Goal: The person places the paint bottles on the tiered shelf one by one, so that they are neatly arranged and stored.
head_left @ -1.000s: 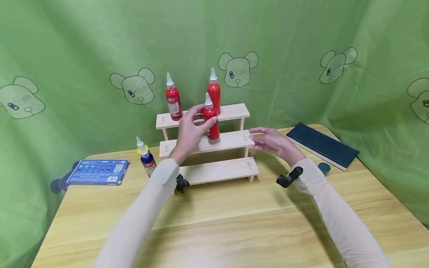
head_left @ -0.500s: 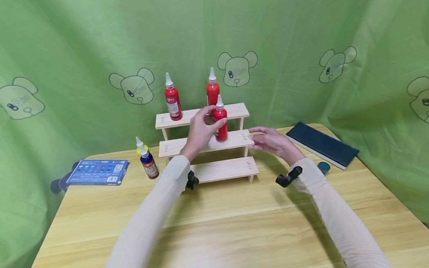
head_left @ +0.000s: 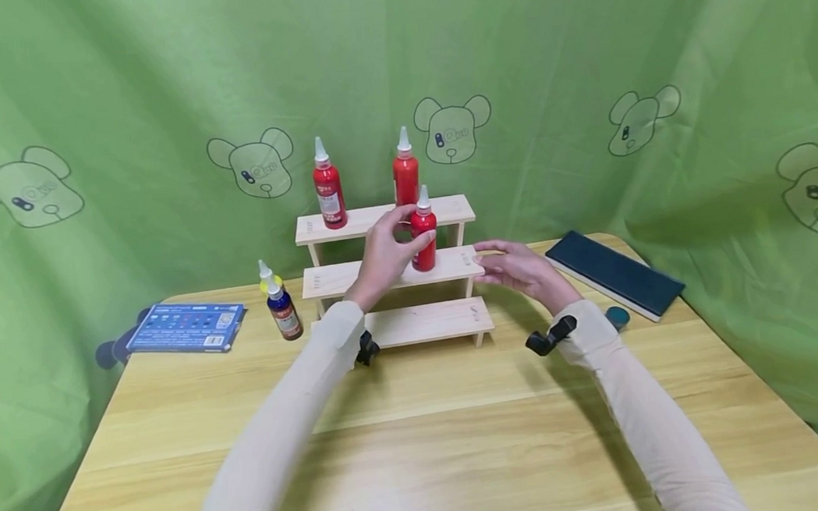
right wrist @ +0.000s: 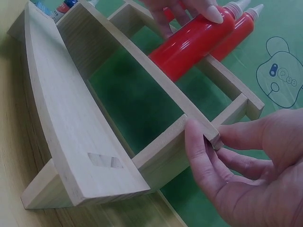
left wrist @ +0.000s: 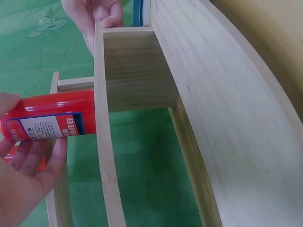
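My left hand (head_left: pixel 386 254) grips a red paint bottle (head_left: pixel 424 241) with a white pointed cap, thumb on one side and fingers on the other. The bottle is upright at the middle step of a three-tier wooden stand (head_left: pixel 399 326); in the left wrist view its base (left wrist: pixel 87 113) meets the board's edge. My right hand (head_left: pixel 518 271) pinches the right end of that middle board, as the right wrist view shows with thumb and fingers around the corner. Two more red bottles stand on the top step, one at left (head_left: pixel 330 194) and one behind the held bottle (head_left: pixel 406 176).
Left of the stand, a dark blue bottle (head_left: pixel 284 314) stands before a yellow one (head_left: pixel 266 284). A blue printed packet (head_left: pixel 187 328) lies at the table's left. At right are a dark notebook (head_left: pixel 614 274) and a small teal round object (head_left: pixel 617 318). Green curtain (head_left: pixel 538 60) hangs behind.
My left hand has moved the red bottle to the right along the middle step, slightly in the last half second. The right hand stays on the board's end.
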Action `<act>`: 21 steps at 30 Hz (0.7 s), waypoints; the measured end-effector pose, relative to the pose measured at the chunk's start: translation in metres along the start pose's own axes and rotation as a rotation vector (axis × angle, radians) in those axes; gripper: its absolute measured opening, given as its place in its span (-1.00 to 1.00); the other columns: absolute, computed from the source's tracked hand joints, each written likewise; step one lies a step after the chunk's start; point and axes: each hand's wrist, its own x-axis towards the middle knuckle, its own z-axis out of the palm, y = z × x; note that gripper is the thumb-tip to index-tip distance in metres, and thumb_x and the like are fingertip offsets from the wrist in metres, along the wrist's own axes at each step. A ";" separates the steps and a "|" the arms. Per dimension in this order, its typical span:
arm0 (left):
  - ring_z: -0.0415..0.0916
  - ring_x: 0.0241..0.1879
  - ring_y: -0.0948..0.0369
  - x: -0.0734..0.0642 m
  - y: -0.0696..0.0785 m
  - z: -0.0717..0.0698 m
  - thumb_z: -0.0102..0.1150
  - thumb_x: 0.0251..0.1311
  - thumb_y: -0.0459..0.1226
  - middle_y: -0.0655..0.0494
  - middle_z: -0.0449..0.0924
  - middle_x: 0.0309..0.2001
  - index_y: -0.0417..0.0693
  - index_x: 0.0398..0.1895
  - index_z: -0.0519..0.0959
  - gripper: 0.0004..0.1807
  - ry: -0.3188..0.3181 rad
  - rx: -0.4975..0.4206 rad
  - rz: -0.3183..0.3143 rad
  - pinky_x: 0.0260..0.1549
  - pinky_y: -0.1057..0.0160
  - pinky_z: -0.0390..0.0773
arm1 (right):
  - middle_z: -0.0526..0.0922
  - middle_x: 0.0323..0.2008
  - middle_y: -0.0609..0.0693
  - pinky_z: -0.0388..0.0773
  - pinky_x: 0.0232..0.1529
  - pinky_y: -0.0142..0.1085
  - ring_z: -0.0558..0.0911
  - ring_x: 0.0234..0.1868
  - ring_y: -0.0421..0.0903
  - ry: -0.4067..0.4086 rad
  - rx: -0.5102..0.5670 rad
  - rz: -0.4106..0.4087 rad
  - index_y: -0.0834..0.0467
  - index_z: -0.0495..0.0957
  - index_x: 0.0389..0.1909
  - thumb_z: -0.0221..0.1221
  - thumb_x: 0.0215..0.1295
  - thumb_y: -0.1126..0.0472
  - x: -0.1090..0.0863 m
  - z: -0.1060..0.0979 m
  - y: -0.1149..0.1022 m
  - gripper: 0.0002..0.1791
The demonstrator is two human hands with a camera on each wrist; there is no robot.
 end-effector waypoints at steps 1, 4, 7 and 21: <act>0.62 0.10 0.03 0.000 0.000 0.000 0.41 0.33 -0.31 -0.11 0.62 0.15 -0.20 0.35 0.51 -0.45 0.000 0.001 -0.004 0.11 0.11 0.72 | 0.63 -0.17 0.01 0.75 -0.04 -0.40 0.73 -0.30 -0.19 -0.003 0.000 -0.001 0.36 0.06 0.58 0.01 0.59 0.43 0.000 0.000 0.000 -0.37; 0.62 0.11 0.03 -0.001 0.001 -0.001 0.42 0.32 -0.31 -0.10 0.61 0.15 -0.19 0.36 0.50 -0.44 -0.002 -0.001 -0.021 0.08 0.13 0.73 | 0.63 -0.17 0.01 0.75 -0.06 -0.40 0.73 -0.31 -0.18 -0.002 0.003 0.000 0.35 0.08 0.57 0.02 0.59 0.43 0.001 0.001 0.000 -0.38; 0.62 0.11 0.01 -0.002 0.002 -0.002 0.42 0.31 -0.33 -0.10 0.61 0.16 -0.19 0.36 0.49 -0.43 -0.007 -0.012 -0.034 0.07 0.11 0.74 | 0.62 -0.17 0.01 0.75 -0.04 -0.39 0.73 -0.31 -0.18 0.000 -0.003 0.004 0.35 0.08 0.57 0.02 0.59 0.43 0.001 0.001 0.000 -0.38; 0.61 0.18 0.00 -0.023 0.001 -0.024 0.44 0.30 -0.28 -0.09 0.62 0.19 -0.14 0.39 0.47 -0.39 0.004 -0.037 -0.038 0.09 0.14 0.74 | 0.63 -0.15 0.01 0.75 -0.01 -0.39 0.73 -0.27 -0.19 -0.015 -0.007 -0.007 0.38 0.04 0.58 0.00 0.59 0.44 -0.002 0.000 -0.001 -0.37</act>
